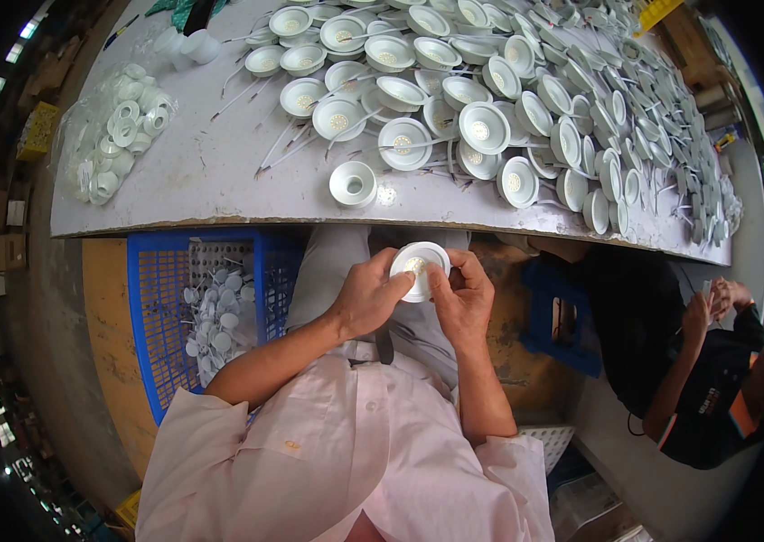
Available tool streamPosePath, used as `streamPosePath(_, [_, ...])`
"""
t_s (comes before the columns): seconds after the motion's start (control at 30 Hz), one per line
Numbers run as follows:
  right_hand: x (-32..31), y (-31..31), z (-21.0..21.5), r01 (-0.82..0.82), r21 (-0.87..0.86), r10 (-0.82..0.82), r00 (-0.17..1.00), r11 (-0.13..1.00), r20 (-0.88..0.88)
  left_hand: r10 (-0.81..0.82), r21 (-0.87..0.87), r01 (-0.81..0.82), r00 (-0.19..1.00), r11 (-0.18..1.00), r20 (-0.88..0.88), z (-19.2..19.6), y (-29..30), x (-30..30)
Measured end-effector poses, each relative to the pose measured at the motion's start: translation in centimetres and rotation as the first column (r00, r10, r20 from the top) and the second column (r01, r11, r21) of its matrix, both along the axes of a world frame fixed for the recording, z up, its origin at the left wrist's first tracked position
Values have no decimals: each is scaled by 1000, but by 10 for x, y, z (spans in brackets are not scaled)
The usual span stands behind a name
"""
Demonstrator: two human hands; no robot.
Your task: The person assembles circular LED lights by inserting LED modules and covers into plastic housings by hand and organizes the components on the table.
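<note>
Over my lap, just below the table's front edge, I hold a round white LED downlight [420, 262] with its face turned up and yellow LED dots in its middle. My left hand [373, 287] grips its left rim, the thumb reaching onto the inner face. On the other side my right hand [463, 287] closes round the rim, its thumb also pressed inside the cup. The fingers under the lamp are hidden. Nearest on the table, a white ring-shaped part [352, 184] sits by the front edge. Beyond it spreads a heap of similar white downlights [483, 128] with short wires.
A plastic bag of white rings [120, 126] and some translucent cups [200, 47] lie at the table's left. Beside my left leg stands a blue crate [149, 334] with white round-headed parts [219, 316]. A co-worker [698, 388] sits at right near a blue stool [560, 325].
</note>
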State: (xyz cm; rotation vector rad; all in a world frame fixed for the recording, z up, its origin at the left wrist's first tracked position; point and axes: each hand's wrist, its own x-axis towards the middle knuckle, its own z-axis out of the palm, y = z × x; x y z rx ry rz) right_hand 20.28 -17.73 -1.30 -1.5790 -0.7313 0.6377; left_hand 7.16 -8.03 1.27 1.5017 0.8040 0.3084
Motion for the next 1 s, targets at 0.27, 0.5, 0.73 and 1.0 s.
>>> streamPosePath(0.27, [0, 1, 0, 21, -24, -22, 999, 1000, -49, -15, 31, 17, 999, 999, -52, 3, 0, 3])
streamPosePath(0.5, [-1, 1, -2, 16, -78, -11, 998, 997, 69, 48, 28, -48, 999, 998, -12, -5, -2, 4])
streamPosePath(0.73, [-1, 4, 3, 1, -81, 4, 998, 997, 62, -151, -65, 154, 987, 986, 58, -19, 8, -15])
streamPosePath(1.0, [-14, 11, 8, -47, 0, 46, 970, 999, 239, -68, -206, 77, 996, 975, 50, 7, 13, -22])
